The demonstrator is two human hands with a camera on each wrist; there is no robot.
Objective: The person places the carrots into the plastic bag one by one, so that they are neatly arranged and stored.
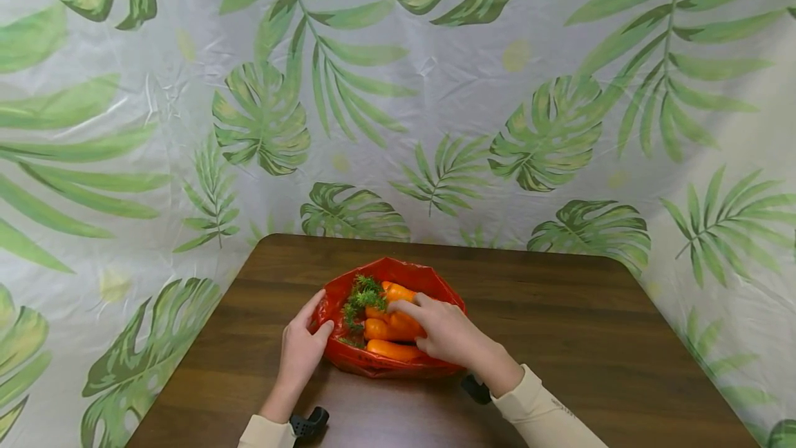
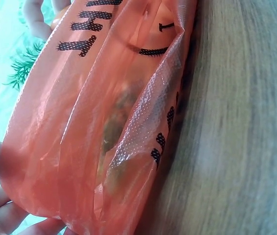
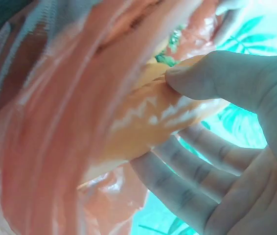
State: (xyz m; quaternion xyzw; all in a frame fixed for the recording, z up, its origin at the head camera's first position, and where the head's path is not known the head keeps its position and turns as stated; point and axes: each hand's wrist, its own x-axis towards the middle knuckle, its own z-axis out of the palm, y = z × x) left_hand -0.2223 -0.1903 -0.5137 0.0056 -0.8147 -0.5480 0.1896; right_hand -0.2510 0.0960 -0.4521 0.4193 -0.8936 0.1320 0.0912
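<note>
A red plastic bag [image 1: 443, 287] lies with its mouth wide on the table. Inside it are several orange carrots [image 1: 390, 350] with feathery green tops [image 1: 363, 298] at their left ends. My left hand [image 1: 302, 343] holds the bag's left rim between thumb and fingers. Black print shows on the translucent bag side [image 2: 40, 142] in the left wrist view. My right hand [image 1: 452, 334] reaches over the right rim. In the right wrist view its thumb and fingers pinch a carrot [image 3: 150, 115], whose far part is hidden by the bag.
The dark brown wooden table [image 1: 560, 337] extends around the bag. Behind it hangs a pale sheet [image 1: 429, 109] printed with green leaves. A black wrist strap [image 1: 309, 423] is worn on the left wrist, and another [image 1: 475, 389] on the right.
</note>
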